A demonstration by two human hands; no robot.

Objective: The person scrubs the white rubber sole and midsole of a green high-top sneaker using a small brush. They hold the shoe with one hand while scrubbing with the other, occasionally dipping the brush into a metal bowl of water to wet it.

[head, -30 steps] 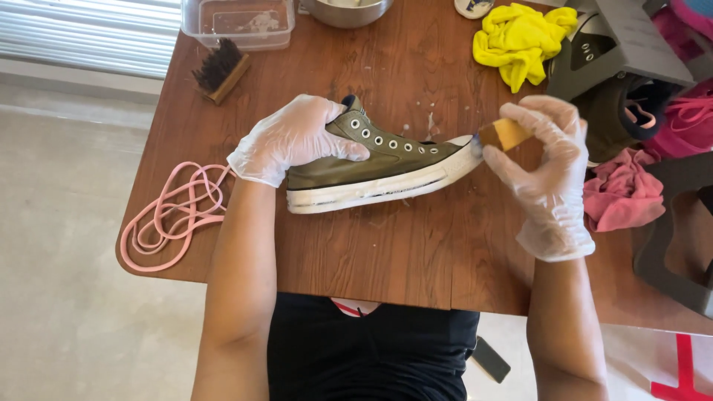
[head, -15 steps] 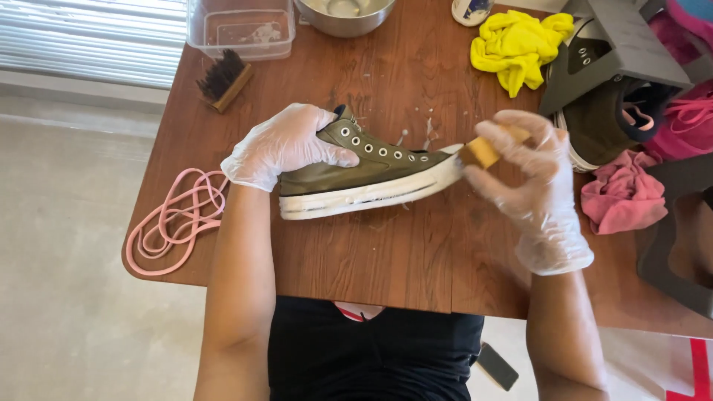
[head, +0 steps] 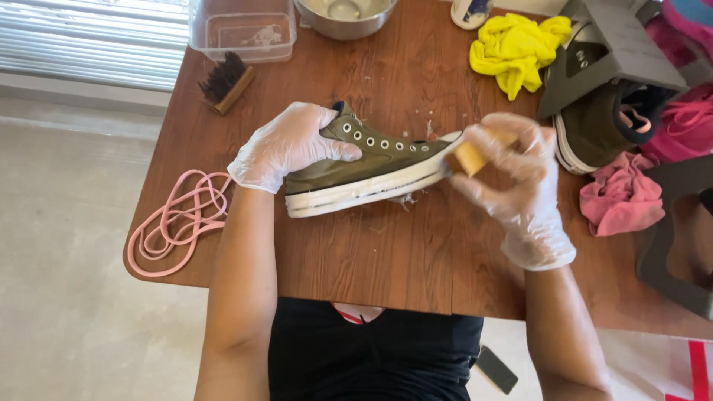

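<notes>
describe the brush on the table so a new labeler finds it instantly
Start at the brown wooden table and go to its far left corner, beside the clear plastic tub. The brush lies just in front of that tub, left of the olive sneaker that the left hand steadies. It is the only wooden block with dark bristles; the pink laces nearby are soft loops.

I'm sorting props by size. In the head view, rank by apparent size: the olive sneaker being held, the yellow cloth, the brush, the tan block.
1. olive sneaker
2. yellow cloth
3. brush
4. tan block, partly hidden by the right hand
</notes>
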